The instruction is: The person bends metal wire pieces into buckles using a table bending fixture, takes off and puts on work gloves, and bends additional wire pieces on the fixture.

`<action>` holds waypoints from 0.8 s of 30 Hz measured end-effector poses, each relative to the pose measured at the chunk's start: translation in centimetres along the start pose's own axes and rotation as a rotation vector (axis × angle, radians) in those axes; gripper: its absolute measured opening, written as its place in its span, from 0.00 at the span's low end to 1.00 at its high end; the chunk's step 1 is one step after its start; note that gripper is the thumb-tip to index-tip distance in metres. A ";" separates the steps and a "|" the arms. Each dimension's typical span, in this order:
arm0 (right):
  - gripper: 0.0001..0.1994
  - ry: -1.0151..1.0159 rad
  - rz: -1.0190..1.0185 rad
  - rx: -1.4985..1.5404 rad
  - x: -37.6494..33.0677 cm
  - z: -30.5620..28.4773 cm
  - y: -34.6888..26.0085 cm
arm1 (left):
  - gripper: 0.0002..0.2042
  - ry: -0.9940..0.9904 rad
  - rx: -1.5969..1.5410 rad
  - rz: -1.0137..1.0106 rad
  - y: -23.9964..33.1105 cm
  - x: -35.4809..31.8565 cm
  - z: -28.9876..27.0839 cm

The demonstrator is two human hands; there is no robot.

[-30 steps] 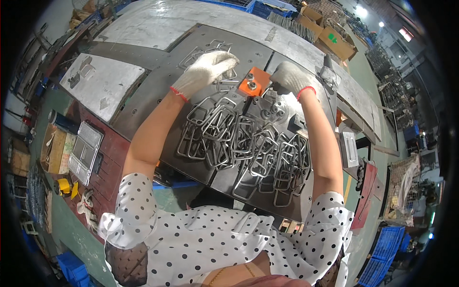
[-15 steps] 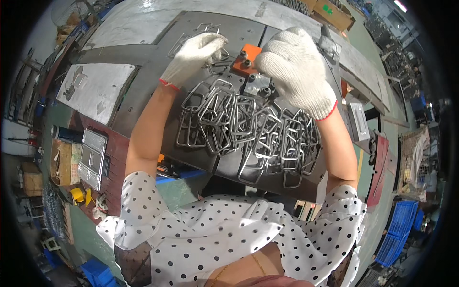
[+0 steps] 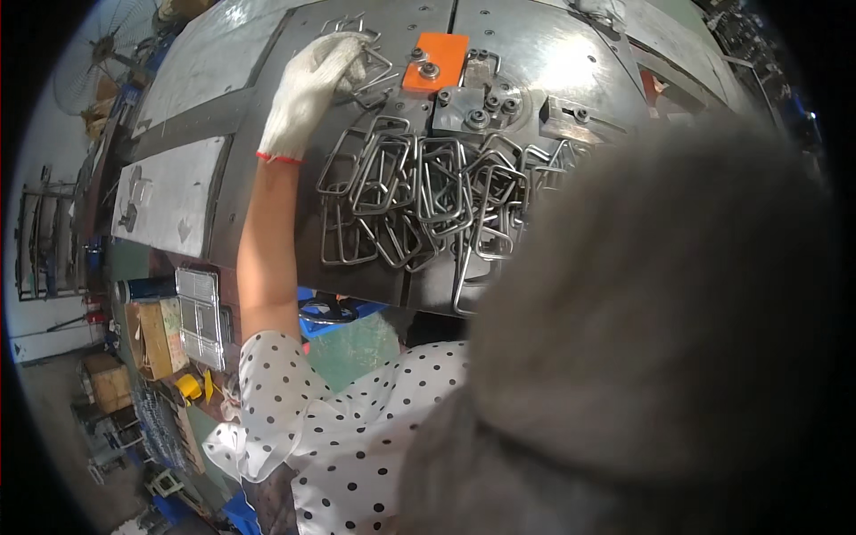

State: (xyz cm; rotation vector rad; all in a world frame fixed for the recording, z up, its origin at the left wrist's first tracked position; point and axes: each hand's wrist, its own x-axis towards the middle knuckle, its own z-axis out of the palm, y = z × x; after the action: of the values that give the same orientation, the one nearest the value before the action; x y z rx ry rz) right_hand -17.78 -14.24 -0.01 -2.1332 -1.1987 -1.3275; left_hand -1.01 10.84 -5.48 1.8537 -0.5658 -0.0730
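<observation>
My left hand, in a white knitted glove with a red cuff, is at the far left of the metal table. Its fingers are curled round a bent steel wire frame, among a few others there. A large, dark, blurred shape close to the camera covers the right side; it looks like my gloved right hand, its fingers smeared. A heap of rectangular wire frames lies nearer me, partly hidden by that shape. Beyond the heap are an orange block with bolts and a bolted steel fixture.
A slotted metal block is fixed to the table right of the fixture. Pale sheets lie at the left. Lower left are a wire rack, a cardboard box and a yellow object. A fan stands at the far left.
My right hand has left its place above the fixture, and a blurred shape now blocks the right side. The view has shifted; my left hand stays by the far-left wire frames.
</observation>
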 end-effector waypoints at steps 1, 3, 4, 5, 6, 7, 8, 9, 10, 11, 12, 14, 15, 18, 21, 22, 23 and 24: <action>0.05 -0.008 0.024 -0.008 -0.4 -0.1 -0.2 | 0.18 0.004 -0.037 -0.035 -0.1 -0.5 0.0; 0.05 -0.025 0.069 -0.023 -1.2 -0.2 -0.5 | 0.18 0.002 -0.174 -0.108 -1.3 -0.8 -0.3; 0.05 -0.030 0.085 -0.039 -1.4 -0.3 -0.2 | 0.17 0.013 -0.110 -0.095 -1.3 -0.7 -0.3; 0.05 -0.035 0.100 -0.055 -1.6 -0.4 0.1 | 0.17 0.026 -0.048 -0.082 -1.3 -0.5 -0.2; 0.05 -0.042 0.114 -0.070 -1.7 -0.5 0.5 | 0.17 0.026 -0.052 -0.072 -1.3 0.2 -0.3; 0.05 -0.054 0.137 -0.076 -2.2 -0.6 0.3 | 0.18 0.023 -0.058 -0.094 -1.4 0.1 -0.1; 0.05 -0.068 0.161 -0.083 -2.7 -0.8 0.2 | 0.18 0.020 -0.066 -0.116 -1.4 0.0 0.0; 0.05 -0.083 0.184 -0.092 -3.1 -0.9 0.0 | 0.18 0.017 -0.076 -0.119 -1.4 -0.1 0.0; 0.05 -0.101 0.199 -0.105 -3.4 -1.5 0.2 | 0.19 0.001 -0.079 -0.102 -1.3 0.1 0.0; 0.05 -0.119 0.215 -0.120 -3.8 -2.2 0.4 | 0.19 -0.016 -0.082 -0.084 -1.2 0.3 0.1; 0.05 -0.137 0.230 -0.136 -4.1 -2.8 0.6 | 0.19 0.033 -0.068 -0.089 -1.2 -0.1 0.1; 0.05 -0.165 0.269 -0.173 -4.2 -4.1 0.6 | 0.20 0.039 -0.069 -0.065 -1.6 -0.3 -0.9; 0.05 -0.176 0.291 -0.190 -4.5 -4.5 0.5 | 0.20 0.055 -0.058 -0.051 -1.5 -0.6 -0.8; 0.05 -0.199 0.351 -0.228 -5.2 -5.5 0.3 | 0.21 0.030 -0.042 -0.079 0.0 -1.0 -0.5; 0.06 -0.211 0.416 -0.235 -6.1 -5.9 0.2 | 0.21 0.015 0.004 -0.102 1.3 -0.6 0.4; 0.06 -0.210 0.440 -0.238 -6.3 -5.8 0.0 | 0.21 0.018 0.029 -0.046 0.7 -0.5 0.3; 0.06 -0.207 0.458 -0.247 -6.5 -5.7 0.1 | 0.21 0.023 0.053 0.018 -0.6 -0.1 0.4; 0.06 -0.204 0.477 -0.256 -6.6 -5.5 0.3 | 0.21 0.010 -0.062 -0.114 -2.1 0.5 -0.4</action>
State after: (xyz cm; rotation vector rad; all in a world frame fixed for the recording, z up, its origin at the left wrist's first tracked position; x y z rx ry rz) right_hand -21.97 -21.19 -2.93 -2.5724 -0.5409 -1.1121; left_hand 0.26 11.55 -7.11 1.8240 -0.4459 -0.1547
